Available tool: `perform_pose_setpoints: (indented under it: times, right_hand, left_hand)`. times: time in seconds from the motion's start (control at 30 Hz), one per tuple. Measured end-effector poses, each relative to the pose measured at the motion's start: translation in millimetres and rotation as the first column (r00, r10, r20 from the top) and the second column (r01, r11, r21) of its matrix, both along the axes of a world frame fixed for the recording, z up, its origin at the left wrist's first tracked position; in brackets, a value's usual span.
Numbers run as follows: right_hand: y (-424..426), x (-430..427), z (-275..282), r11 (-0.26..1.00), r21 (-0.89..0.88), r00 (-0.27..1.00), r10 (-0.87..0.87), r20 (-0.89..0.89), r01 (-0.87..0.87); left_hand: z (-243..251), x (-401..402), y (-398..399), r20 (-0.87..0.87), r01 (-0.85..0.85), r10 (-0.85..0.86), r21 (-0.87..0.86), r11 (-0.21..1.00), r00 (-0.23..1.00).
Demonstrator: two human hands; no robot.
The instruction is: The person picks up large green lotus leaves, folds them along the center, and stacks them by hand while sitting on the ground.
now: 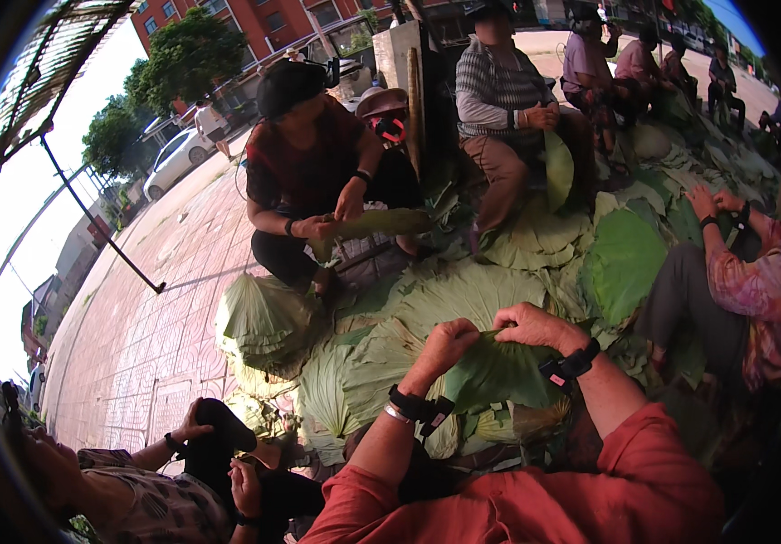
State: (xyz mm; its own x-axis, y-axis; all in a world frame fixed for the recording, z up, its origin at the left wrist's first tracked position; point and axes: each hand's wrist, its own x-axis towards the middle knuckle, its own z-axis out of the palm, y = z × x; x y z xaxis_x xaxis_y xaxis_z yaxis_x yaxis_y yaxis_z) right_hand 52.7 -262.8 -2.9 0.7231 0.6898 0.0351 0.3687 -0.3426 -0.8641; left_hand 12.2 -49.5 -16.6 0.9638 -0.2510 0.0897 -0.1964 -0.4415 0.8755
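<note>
Between my two hands hangs a dark green lotus leaf [499, 374], pinched along its upper edge. My left hand [452, 343] grips it near the middle of that edge with thumb and fingers together. Close beside it, my right hand [530, 324] holds the same edge, fingers bent over it. Underneath and beyond spreads a broad pile of paler, flattened lotus leaves [458, 299]. A small folded bundle of leaves [516, 425] lies below the hanging leaf, near my lap. Black straps with small devices sit on both wrists.
Across the pile a seated person [316, 163] handles a folded leaf [384, 223]. A domed leaf stack [264, 316] stands at the left on pink paving [139, 326]. People sit close at lower left [152, 483] and right [751, 292]. More workers line the far side.
</note>
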Motion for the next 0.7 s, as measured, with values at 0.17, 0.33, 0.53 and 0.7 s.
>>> perform_pose_setpoints:
  times: [0.17, 0.33, 0.53, 0.7]
  right_hand:
    - [-1, 3, -4, 1.0, 0.025, 1.0, -0.006, -0.024, 0.006]
    - [5, -2, -9, 1.0, 0.018, 1.0, -0.008, 0.019, 0.007]
    - [14, -6, -14, 0.994, 0.106, 0.996, -0.011, 0.085, 0.002]
    - [7, -3, -12, 0.992, -0.014, 0.993, -0.121, 0.006, 0.121]
  left_hand:
    - [-2, 1, 3, 0.015, -0.021, 0.02, 0.021, 1.0, 1.0]
    - [-11, 0, -1, 0.065, 0.018, -0.023, 0.081, 0.997, 0.998]
    - [-20, 1, -9, 0.097, 0.103, -0.107, 0.047, 0.994, 0.99]
    - [-17, 4, -4, -0.013, 0.064, -0.063, 0.11, 0.992, 0.998]
